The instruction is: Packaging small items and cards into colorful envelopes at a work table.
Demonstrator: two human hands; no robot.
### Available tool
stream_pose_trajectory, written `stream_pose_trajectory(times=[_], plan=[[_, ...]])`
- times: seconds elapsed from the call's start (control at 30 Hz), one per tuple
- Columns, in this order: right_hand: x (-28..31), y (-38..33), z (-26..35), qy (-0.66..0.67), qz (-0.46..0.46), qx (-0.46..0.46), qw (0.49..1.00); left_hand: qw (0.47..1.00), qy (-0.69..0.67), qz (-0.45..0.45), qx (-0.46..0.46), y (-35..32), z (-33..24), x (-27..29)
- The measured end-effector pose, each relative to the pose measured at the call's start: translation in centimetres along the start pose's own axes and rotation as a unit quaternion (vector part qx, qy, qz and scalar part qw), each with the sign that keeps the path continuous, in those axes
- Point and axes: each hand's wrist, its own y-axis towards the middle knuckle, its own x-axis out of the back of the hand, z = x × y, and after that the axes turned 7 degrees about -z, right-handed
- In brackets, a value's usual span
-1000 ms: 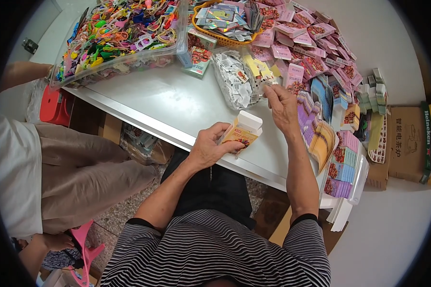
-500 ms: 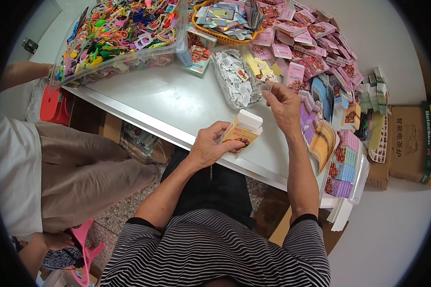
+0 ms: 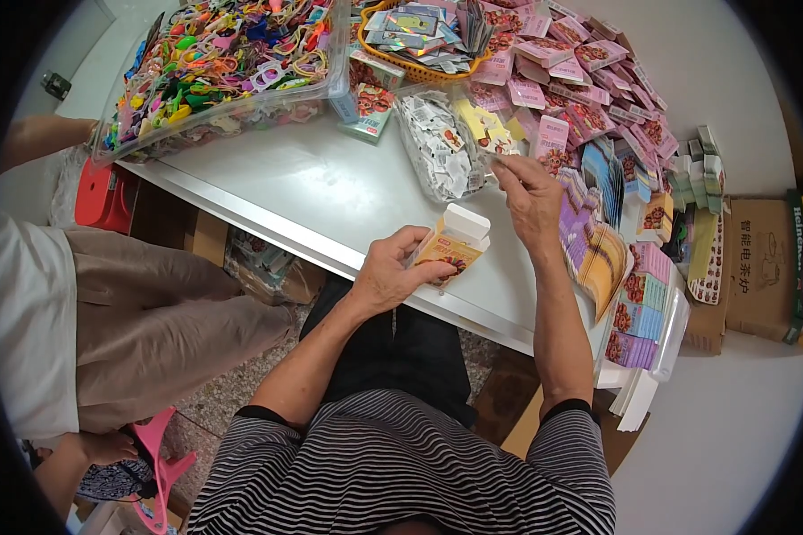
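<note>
A clear tray (image 3: 232, 111) heaped with bright plastic clips sits at the far left of the white tabletop (image 3: 303, 178). Near the front edge, the left hand (image 3: 391, 276) grips a small orange box (image 3: 451, 251) with its white flap open. Just beyond lies a clear bag (image 3: 439, 147) of small packets. The right hand (image 3: 531, 194) pinches a small packet above it. Pink packets (image 3: 580, 98) pile up at the right.

The right hand (image 3: 528, 198) has lifted slightly from the clear bag of small packets (image 3: 439, 147), fingertips pinched together.
</note>
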Motion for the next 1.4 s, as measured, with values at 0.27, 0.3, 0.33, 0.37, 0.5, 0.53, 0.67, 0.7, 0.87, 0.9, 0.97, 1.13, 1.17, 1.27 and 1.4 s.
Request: stream_pose_trajectory(times=[0.27, 0.3, 0.33, 0.37, 0.5, 0.53, 0.67, 0.7, 0.87, 0.9, 0.97, 1.13, 1.17, 1.27, 1.4], plan=[[-0.1, -0.3, 0.3, 0.084, 0.02, -0.143, 0.986, 1.0, 0.023, 0.004, 0.002, -0.1, 0.0, 0.0], [-0.2, -0.1, 0.6, 0.083, 0.028, -0.139, 0.986, 1.0, 0.022, 0.003, 0.008, 0.0, 0.0, 0.1], [-0.3, -0.1, 0.8, 0.083, 0.028, -0.14, 0.986, 1.0, 0.022, 0.003, 0.01, -0.1, 0.1, 0.1], [-0.4, -0.2, 0.9, 0.107, 0.022, -0.141, 0.984, 0.999, 0.038, 0.0, -0.002, -0.1, 0.2, 0.2], [0.1, -0.1, 0.8, 0.103, 0.041, -0.181, 0.977, 0.999, 0.038, 0.0, 0.004, 0.0, -0.1, 0.0], [0.1, -0.2, 0.8, 0.103, 0.041, -0.181, 0.977, 0.999, 0.037, 0.0, 0.003, 0.0, -0.2, 0.0], [0.4, -0.2, 0.5, 0.117, 0.034, -0.188, 0.975, 0.999, 0.043, 0.0, -0.007, -0.1, -0.2, 0.0], [0.6, -0.2, 0.5, 0.103, 0.043, -0.186, 0.976, 1.0, 0.031, 0.001, 0.002, -0.1, -0.1, 0.0], [0.6, -0.3, 0.2, 0.117, 0.016, -0.158, 0.98, 0.999, 0.042, 0.004, 0.0, -0.1, 0.0, 0.0], [0.5, -0.3, 0.4, 0.112, 0.01, -0.141, 0.984, 0.999, 0.033, 0.003, 0.007, -0.1, -0.1, 0.0], [0.7, -0.3, 0.8, 0.12, 0.015, -0.157, 0.98, 1.0, 0.024, -0.004, 0.002, -0.1, 0.0, -0.1], [2.0, -1.4, 3.3, 0.107, 0.044, -0.121, 0.986, 1.0, -0.008, -0.013, 0.011, -0.1, -0.2, -0.1], [2.0, -1.9, 4.1, 0.129, 0.055, -0.094, 0.986, 1.0, -0.007, -0.011, 0.013, -0.1, -0.2, 0.0], [2.5, -3.1, 4.6, 0.115, 0.091, -0.023, 0.989, 1.0, -0.011, -0.002, 0.017, 0.0, -0.3, -0.1], [2.9, -3.9, 5.5, 0.043, 0.171, 0.032, 0.984, 1.0, -0.024, 0.003, 0.007, 0.0, -0.2, 0.0]])
